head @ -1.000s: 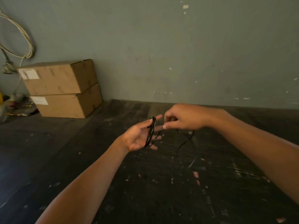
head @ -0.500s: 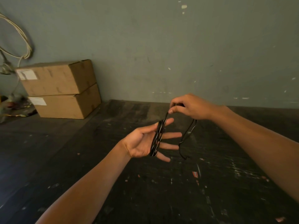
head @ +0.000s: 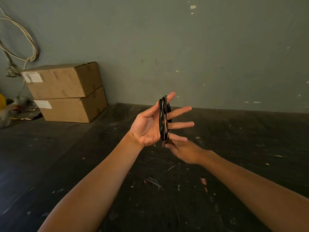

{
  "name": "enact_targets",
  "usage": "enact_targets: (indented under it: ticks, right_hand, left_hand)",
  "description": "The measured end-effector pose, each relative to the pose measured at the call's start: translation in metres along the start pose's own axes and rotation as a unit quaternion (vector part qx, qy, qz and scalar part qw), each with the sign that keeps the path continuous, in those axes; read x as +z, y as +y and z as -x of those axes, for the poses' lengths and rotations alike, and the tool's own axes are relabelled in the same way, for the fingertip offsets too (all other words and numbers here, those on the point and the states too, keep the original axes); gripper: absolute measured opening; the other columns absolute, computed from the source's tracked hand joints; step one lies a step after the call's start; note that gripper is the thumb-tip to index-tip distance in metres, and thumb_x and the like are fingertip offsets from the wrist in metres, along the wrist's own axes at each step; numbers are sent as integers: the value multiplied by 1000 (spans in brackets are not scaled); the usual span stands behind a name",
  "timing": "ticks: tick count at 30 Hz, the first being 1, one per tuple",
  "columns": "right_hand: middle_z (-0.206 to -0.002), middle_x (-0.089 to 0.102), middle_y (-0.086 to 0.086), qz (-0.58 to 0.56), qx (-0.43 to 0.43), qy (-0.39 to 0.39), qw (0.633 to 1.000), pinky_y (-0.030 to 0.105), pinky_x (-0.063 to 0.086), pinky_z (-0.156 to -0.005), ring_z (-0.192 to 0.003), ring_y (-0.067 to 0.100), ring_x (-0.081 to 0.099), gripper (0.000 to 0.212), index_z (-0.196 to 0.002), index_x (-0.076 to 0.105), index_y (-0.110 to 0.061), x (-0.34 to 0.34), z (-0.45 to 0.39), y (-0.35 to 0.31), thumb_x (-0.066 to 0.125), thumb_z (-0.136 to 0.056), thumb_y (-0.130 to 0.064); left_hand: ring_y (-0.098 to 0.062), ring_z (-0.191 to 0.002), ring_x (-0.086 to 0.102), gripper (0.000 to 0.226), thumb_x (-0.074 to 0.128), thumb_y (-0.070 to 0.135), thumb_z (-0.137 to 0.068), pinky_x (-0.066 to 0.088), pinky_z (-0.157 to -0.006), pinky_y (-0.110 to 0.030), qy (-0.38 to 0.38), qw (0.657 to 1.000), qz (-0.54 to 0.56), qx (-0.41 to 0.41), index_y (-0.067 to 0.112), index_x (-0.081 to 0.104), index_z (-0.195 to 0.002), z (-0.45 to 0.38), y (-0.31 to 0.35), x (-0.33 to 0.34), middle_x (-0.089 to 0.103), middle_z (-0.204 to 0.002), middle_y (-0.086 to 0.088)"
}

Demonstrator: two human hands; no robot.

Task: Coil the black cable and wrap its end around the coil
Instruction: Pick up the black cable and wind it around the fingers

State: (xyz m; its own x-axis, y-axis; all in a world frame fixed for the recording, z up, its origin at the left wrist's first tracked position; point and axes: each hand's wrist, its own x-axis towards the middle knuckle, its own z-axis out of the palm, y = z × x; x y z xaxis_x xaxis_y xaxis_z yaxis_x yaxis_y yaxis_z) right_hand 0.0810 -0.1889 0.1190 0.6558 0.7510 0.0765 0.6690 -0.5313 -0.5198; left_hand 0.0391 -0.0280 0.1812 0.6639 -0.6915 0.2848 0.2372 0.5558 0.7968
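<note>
My left hand (head: 148, 126) is palm up and spread, fingers apart, with the black cable (head: 163, 118) looped in several turns across the fingers near the palm. The coil stands on edge, running from the fingertip of the top finger down to the bottom finger. My right hand (head: 182, 152) sits just below, at 5 o'clock of the coil, fingertips pinched together at the coil's lower end. It seems to be gripping the cable there, but motion blur keeps me from seeing the strand between the fingers.

Progress, as I judge it: coiling is mostly done, since no long slack trails below. A thin pale strand lies on the bench (head: 234, 164) at 6 o'clock; whether it is the cable's tail I cannot tell. Wrapping the end around the bundle is not yet done.

Bench surface: dark, scuffed, flecked with paint chips and scraps. Room: grey-green wall (head: 200, 56). Two stacked cardboard boxes (head: 66, 91) at 10 o'clock against the wall. A pale cord (head: 25, 41) hangs looped above them.
</note>
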Motion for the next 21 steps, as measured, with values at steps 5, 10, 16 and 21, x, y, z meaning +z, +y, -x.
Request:
enact_targets:
  ticks: [5,10,16,21]
  right_hand:
    - [-67,53,-10,-59,-10,2,998,18,40,-59,-57,-3,53,15,-110,58,-18,18,4,-21,47,-101,-23]
    - [-69,63,-2,-71,-6,-39,997,23,49,-60,-58,3,58,17,-113,57,-18,17,7,-36,48,-100,-25]
    - [-67,65,-7,-8,-3,-87,996,33,56,-70,-65,9,65,19,-107,64,-16,0,9,-46,51,-98,-25]
    - [-68,62,-10,97,-18,-92,991,34,54,-71,-64,3,61,18,-104,67,-19,-24,14,-56,54,-96,-29]
  left_hand:
    - [-57,-140,18,46,40,38,-99,21,-99,-77,79,996,13,26,34,43,-145,-1,9,-12,24,-159,-19]
    - [-57,-135,32,46,43,40,-95,25,-96,-79,175,983,-1,58,36,49,-140,2,9,-26,37,-153,-21]
    - [-54,-138,28,45,40,41,-94,30,-98,-79,267,960,-36,73,38,49,-138,5,6,-36,37,-153,-17]
    - [-49,-144,20,41,35,42,-100,17,-107,-76,341,934,-101,14,41,48,-139,15,2,-55,32,-157,-12]
